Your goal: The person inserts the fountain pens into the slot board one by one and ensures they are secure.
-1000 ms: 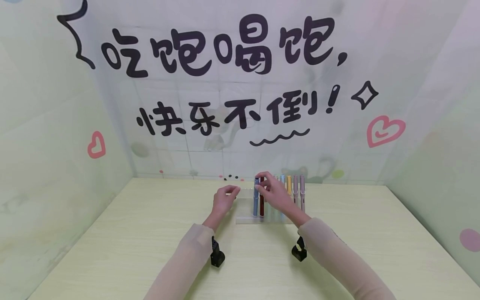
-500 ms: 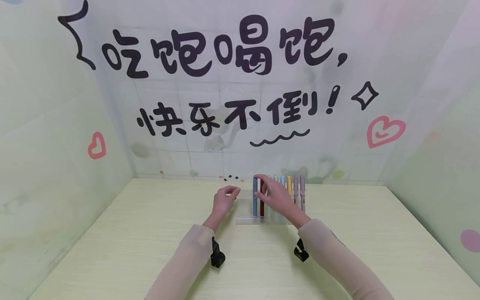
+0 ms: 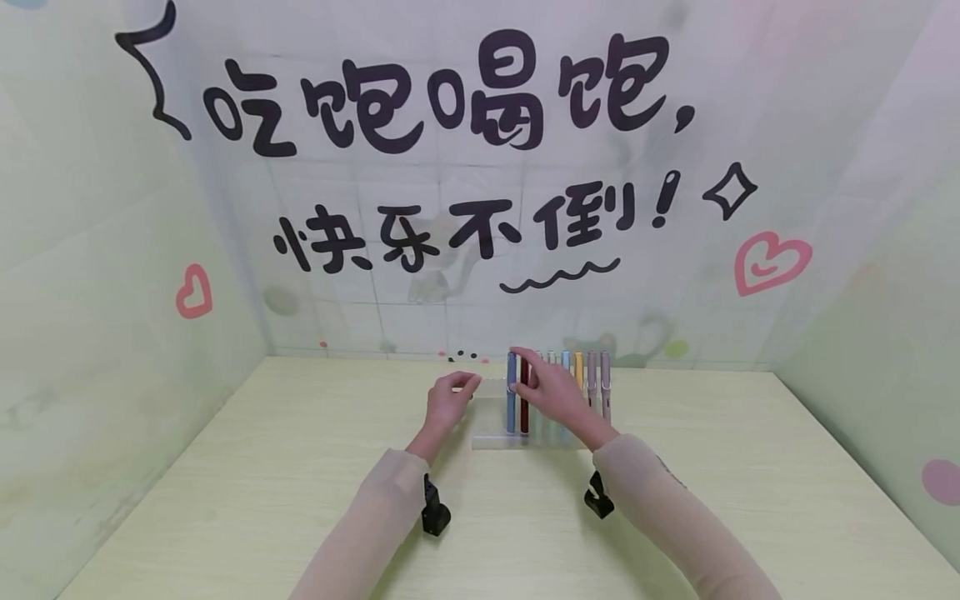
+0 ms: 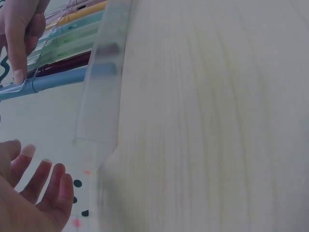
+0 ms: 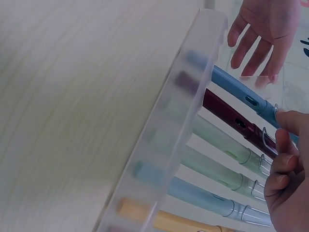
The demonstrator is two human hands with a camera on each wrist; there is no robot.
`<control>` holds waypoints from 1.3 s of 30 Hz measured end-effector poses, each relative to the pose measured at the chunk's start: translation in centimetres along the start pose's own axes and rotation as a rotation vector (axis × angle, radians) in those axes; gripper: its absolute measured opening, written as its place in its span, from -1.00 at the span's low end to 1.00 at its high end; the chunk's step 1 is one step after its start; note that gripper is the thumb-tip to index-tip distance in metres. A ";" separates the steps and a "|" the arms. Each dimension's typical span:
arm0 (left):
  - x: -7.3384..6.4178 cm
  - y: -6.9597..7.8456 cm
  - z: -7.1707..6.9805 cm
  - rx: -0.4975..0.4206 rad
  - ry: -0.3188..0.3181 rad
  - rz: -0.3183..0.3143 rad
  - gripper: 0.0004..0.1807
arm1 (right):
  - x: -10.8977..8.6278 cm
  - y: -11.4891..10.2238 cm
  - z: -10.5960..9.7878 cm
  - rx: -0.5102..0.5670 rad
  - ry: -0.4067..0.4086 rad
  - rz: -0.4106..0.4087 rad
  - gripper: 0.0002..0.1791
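A clear pen stand (image 3: pixel 486 442) holds several upright pens in a row on the table. At the left end of the row is a blue pen (image 3: pixel 512 400), its foot in the stand's base. My right hand (image 3: pixel 553 390) pinches this pen near its cap, thumb on the clip side and index finger at the top. Beside it stands a dark red pen (image 5: pixel 224 111), then light green pens (image 5: pixel 217 135), partly behind my right hand in the head view. My left hand (image 3: pixel 448 400) pinches the stand's clear left edge between thumb and fingers, as the right wrist view shows.
Farther right in the stand are a light blue pen (image 5: pixel 198 195), a yellow pen (image 3: pixel 578 371) and purple pens (image 3: pixel 604 383). A printed backdrop (image 3: pixel 420 317) rises behind the pale wooden table (image 3: pixel 262 467), with side walls left and right.
My right fingers have shifted slightly left and settled round the blue pen's cap. The blue pen, slightly tilted before, now stands straighter. My left hand has stayed in place.
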State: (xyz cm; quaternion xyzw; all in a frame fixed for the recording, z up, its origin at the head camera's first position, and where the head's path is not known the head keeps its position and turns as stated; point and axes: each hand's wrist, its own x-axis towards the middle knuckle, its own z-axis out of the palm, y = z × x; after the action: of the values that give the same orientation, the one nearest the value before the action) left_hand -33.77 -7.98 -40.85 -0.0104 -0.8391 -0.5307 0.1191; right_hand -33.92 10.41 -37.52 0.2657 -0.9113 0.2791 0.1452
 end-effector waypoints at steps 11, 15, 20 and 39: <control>0.1 -0.2 0.1 -0.006 -0.003 -0.013 -0.73 | 0.1 -0.4 -0.2 -0.033 -0.023 0.059 -0.39; 0.1 -0.2 0.1 -0.008 -0.006 -0.018 -0.74 | 0.3 -0.5 -0.2 -0.034 -0.045 0.079 -0.37; 0.2 -0.2 0.1 -0.004 -0.010 -0.020 -0.76 | 0.4 -0.7 -0.3 -0.042 -0.068 0.105 -0.36; 0.2 -0.2 0.1 0.000 -0.012 -0.009 -0.72 | 0.8 -0.9 -0.1 -0.042 -0.092 0.151 -0.35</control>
State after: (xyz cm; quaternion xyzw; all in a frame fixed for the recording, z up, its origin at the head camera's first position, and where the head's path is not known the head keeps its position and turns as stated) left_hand -34.00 -8.03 -41.02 -0.0099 -0.8398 -0.5312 0.1118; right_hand -34.00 9.53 -36.71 0.2059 -0.9400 0.2576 0.0872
